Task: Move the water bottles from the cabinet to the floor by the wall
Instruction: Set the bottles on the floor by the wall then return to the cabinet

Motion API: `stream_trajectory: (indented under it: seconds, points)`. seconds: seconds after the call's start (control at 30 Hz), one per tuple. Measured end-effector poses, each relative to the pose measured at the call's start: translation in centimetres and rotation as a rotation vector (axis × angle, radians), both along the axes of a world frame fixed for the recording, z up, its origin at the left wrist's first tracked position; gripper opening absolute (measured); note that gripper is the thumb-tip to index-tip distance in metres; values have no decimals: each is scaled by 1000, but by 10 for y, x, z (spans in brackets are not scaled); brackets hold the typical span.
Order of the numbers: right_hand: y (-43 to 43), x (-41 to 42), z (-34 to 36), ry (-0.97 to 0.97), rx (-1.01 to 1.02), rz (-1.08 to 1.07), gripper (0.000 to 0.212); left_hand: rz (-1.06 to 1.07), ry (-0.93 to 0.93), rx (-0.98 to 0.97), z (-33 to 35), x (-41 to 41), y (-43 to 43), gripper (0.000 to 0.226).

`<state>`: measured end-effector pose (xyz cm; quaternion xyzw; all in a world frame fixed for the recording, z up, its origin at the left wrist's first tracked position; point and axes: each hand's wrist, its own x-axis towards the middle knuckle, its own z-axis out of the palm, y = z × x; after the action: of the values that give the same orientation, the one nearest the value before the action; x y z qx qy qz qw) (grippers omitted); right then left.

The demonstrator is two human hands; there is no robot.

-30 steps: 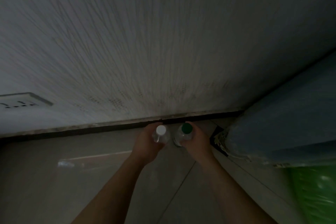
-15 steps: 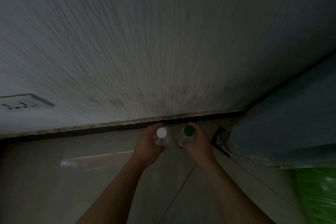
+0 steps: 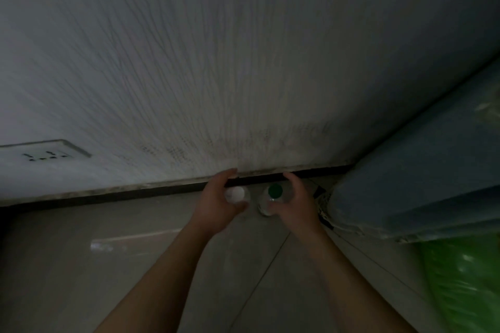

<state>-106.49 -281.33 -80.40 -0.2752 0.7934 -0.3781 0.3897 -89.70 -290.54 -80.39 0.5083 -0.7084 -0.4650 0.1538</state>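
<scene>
Both forearms reach down to the tiled floor (image 3: pixel 135 265); the left hand (image 3: pixel 216 204) curls loosely round the white-capped bottle (image 3: pixel 234 194), the right hand (image 3: pixel 293 204) round the green-capped bottle (image 3: pixel 274 193), fingers seemingly loosening in the dimness. Both stand by the wall (image 3: pixel 243 62), so this pair looks delivered

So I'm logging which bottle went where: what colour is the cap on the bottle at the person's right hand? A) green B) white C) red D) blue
A: the bottle at the right hand has a green cap, while the bottle at the left hand has a white cap.
</scene>
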Motion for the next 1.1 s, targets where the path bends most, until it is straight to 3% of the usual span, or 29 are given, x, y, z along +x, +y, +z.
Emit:
stream_trajectory:
  seconds: [0.33,0.43,0.67,1.1]
  points:
    - [26,-6,127,481,-22,257,51,-91,-95,-112,126,11,13,55]
    - [30,-3,179,597,-25,256,52,-90,-165,-190,178,13,16,47]
    - [40,-4,310,682,-4,249,50,-150,-248,-294,319,16,21,55]
    - [61,20,565,814,25,344,47,-182,-318,-351,581,25,49,45]
